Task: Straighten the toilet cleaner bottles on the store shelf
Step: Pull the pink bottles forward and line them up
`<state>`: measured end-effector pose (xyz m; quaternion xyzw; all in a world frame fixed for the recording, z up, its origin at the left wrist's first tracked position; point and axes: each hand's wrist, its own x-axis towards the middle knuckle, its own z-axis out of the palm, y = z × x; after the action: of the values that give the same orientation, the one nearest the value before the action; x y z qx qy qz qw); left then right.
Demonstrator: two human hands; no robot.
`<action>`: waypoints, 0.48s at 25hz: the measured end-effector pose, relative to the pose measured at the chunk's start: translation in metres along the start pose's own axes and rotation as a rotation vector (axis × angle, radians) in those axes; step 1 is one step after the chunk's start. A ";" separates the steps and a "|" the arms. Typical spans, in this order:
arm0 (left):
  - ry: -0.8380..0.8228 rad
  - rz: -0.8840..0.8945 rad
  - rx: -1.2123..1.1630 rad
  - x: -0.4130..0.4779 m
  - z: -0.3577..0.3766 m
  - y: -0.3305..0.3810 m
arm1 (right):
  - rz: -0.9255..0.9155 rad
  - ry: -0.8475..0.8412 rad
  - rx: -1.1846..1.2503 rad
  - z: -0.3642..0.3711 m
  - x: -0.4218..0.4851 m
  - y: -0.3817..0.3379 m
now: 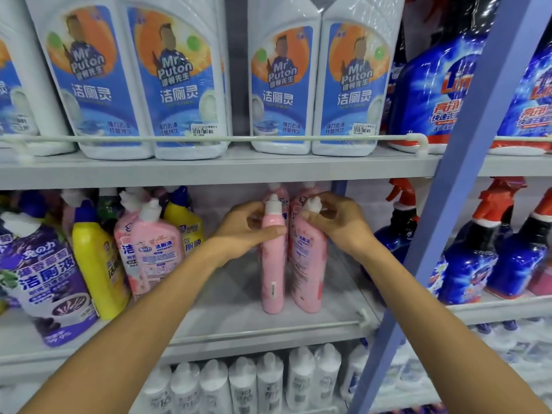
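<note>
L hand (245, 231) wrapped round neck of left pink bottle (273, 273). R hand (340, 225) pinches neck of right pink bottle (307, 270). Both btls upright, touching, on mid shelf (233, 312) just left of blue post (466, 162). Other pink btls (155, 249) farther left of post.

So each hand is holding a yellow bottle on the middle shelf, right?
Not quite: they are pink, not yellow. The head view shows the left hand gripping the left pink bottle and the right hand gripping the right pink bottle, both on the middle shelf.
</note>
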<state>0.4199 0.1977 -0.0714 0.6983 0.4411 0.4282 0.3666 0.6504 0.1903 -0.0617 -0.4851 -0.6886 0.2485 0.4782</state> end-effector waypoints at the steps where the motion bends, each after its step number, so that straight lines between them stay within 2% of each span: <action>1: 0.104 0.028 0.085 0.002 0.008 -0.002 | -0.026 0.067 -0.059 0.005 -0.001 0.000; 2: 0.175 0.029 0.153 0.005 0.015 -0.004 | -0.049 0.118 -0.113 0.008 -0.003 -0.003; 4: 0.157 0.029 0.172 0.006 0.016 -0.006 | -0.039 0.136 -0.143 0.011 -0.005 -0.004; 7: -0.201 -0.059 0.048 -0.003 -0.004 -0.006 | 0.068 -0.112 0.013 0.002 -0.009 0.008; 8: -0.253 -0.049 0.046 -0.006 -0.007 -0.009 | 0.116 -0.180 0.052 0.000 -0.013 0.014; 9: -0.235 -0.018 0.040 -0.009 -0.006 -0.015 | 0.142 -0.192 0.084 0.001 -0.017 0.021; 10: -0.150 0.012 0.035 -0.009 0.000 -0.020 | 0.140 -0.147 0.095 0.004 -0.021 0.025; 12: 0.073 0.034 0.091 -0.005 0.017 -0.024 | 0.124 0.028 0.104 0.016 -0.027 0.025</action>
<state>0.4274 0.1990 -0.1004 0.7058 0.4611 0.4390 0.3107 0.6489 0.1777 -0.0994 -0.5049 -0.6366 0.3062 0.4961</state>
